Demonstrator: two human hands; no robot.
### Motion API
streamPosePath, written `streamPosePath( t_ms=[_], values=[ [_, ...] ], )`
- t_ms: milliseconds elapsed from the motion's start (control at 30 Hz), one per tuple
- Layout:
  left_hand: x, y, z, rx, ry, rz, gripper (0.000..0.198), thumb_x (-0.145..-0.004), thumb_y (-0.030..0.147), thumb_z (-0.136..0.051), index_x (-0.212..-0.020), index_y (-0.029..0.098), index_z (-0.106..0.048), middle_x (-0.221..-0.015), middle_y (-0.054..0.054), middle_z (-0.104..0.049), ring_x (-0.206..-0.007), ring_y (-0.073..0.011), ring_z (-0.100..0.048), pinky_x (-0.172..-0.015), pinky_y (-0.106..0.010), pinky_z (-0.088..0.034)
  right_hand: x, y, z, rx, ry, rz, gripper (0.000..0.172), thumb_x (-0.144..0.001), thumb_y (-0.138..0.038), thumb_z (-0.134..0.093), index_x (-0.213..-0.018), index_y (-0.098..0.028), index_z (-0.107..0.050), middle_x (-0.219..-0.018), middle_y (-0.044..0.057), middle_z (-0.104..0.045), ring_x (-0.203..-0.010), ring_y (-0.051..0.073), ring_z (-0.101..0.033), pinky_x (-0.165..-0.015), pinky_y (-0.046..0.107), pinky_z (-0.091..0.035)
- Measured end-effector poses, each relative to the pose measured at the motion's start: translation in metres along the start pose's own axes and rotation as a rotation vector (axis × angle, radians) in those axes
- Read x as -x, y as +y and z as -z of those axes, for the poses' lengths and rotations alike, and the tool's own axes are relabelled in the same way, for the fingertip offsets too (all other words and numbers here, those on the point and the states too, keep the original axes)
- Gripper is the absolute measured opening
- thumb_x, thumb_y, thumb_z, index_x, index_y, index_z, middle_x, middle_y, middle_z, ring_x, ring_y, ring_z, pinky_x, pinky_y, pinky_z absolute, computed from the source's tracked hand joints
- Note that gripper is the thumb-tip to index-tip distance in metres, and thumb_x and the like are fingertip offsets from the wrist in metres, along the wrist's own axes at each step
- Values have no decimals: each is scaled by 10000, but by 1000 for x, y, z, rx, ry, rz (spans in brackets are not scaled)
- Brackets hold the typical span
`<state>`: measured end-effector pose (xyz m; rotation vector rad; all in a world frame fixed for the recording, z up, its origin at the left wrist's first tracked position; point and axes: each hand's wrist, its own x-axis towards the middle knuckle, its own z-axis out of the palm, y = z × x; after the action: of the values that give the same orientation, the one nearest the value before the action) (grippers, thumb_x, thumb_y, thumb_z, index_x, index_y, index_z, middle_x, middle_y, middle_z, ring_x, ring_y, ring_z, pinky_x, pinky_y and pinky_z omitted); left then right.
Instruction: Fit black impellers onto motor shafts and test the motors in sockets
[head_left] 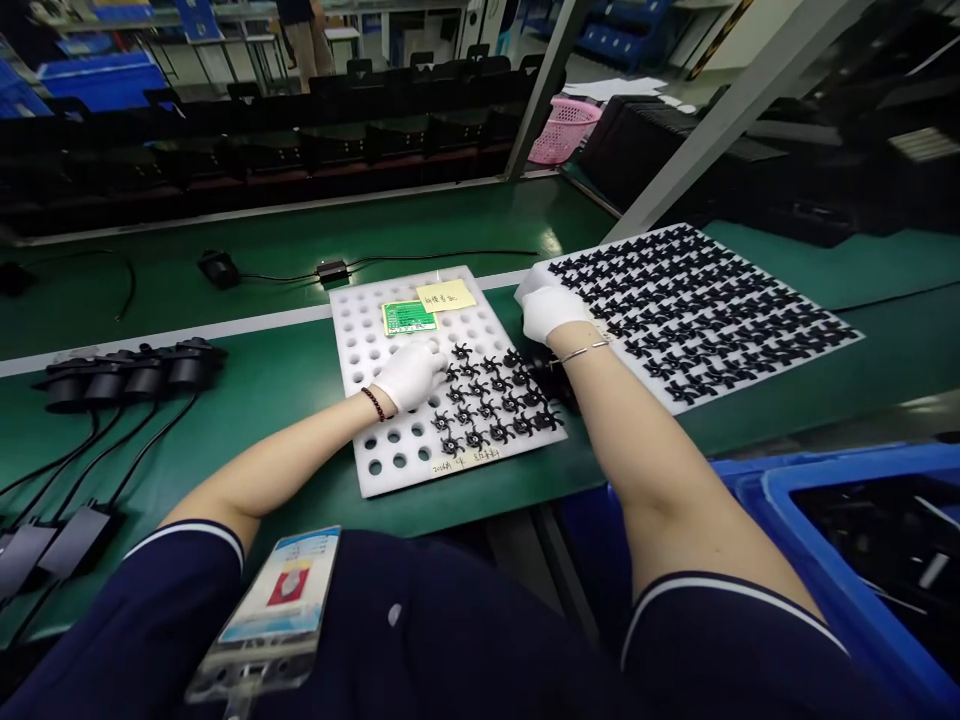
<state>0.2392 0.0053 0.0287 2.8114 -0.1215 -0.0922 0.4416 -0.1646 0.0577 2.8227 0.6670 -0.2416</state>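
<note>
A white foam tray with round holes (375,440) lies on the green bench in front of me. Small black impellers (491,405) fill several holes on its right side. My left hand (411,375), in a white glove, rests on the tray beside the impellers with fingers curled; what they hold is hidden. My right hand (547,305), also gloved, sits curled at the near left edge of a second white tray (817,355) covered with many black impellers (697,305). A yellow note (446,295) and a green card (409,318) lie at the top of the first tray.
Black cylindrical parts with cables (127,372) sit at left. A blue crate (847,560) stands at lower right. A slanted metal post (720,125) rises behind the right tray. A pink basket (562,128) and dark trays line the back. A badge (281,600) hangs at my chest.
</note>
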Motion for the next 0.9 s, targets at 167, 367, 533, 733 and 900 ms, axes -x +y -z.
streamPosePath(
  t_ms=[167,367,533,733,900],
  values=[
    [21,-11,5,746,318,95,73,-964,182,-638,-894,168,-627,-1140,-123,-723,-1148,-269,-679,-1106,-484,-538,41,13,8,-708,475,-83,497,-981,-308,-459,-1399,-77,-597,-1395,252,-642,-1275,345,-648,-1089,440,-539],
    [71,-19,10,1954,332,455,166,-977,300,-695,-1033,174,-602,-1077,-106,-729,-889,-215,-749,-763,-337,-626,101,2,-41,-1639,181,174,633,-985,-369,-232,-1531,-241,-526,-1526,164,-611,-1470,342,-565,-965,505,-624],
    [103,-21,2,2073,455,544,356,-880,64,-709,-1182,228,-618,-1029,-50,-700,-805,-108,-668,-721,-206,-534,114,-34,-65,-1788,165,381,572,-1016,-470,-314,-1507,-363,-587,-1539,86,-612,-1465,338,-574,-1114,615,-567],
    [127,-11,-6,1911,421,349,452,-751,271,-949,-1047,162,-624,-976,-55,-716,-573,-46,-491,-535,-199,-388,140,-89,-51,-1855,145,453,516,-1095,-531,-339,-1568,-412,-510,-1576,92,-595,-1405,337,-639,-1074,614,-601],
    [126,-1,-11,2006,411,503,313,-905,357,-830,-976,182,-581,-725,-6,-650,-450,-47,-378,-454,-186,-268,164,-139,-59,-1667,470,466,554,-1072,-490,-559,-1592,-311,-503,-1515,135,-633,-1295,308,-711,-1042,526,-649]
  ],
)
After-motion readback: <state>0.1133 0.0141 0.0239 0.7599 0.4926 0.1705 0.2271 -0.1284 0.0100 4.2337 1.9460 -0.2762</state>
